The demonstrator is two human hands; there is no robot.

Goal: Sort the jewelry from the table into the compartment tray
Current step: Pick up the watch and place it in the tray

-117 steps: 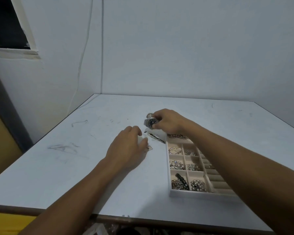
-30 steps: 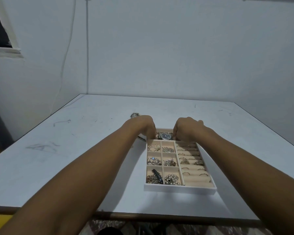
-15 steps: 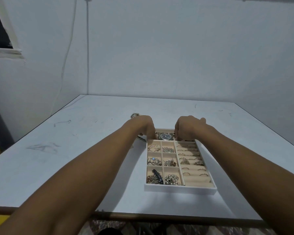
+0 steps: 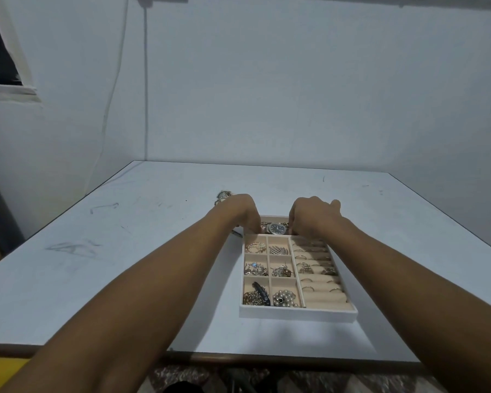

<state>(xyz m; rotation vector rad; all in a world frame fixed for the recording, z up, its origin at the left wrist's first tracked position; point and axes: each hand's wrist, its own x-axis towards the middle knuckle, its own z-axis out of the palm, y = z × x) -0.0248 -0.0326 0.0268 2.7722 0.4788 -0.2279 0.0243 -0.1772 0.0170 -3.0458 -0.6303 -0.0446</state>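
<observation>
Wristwatch [image 4: 277, 228] dial-up in far compartment of tray [image 4: 298, 313], flanked by left hand [image 4: 240, 212] and right hand [image 4: 312, 215], fingers curled down, grip undeterminable; judged hefty, rigid-cased, seemingly slick metal with limp band; best pinched across case sides.

Left hand [image 4: 243, 212], right hand [image 4: 309, 217] flank watch [image 4: 277, 228] in tray [image 4: 298, 313].

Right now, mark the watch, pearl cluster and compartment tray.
watch [image 4: 277, 228], head view, on its dark dial
pearl cluster [image 4: 285, 296], head view, middle of the beads
compartment tray [image 4: 298, 313], head view, near white wall
</observation>
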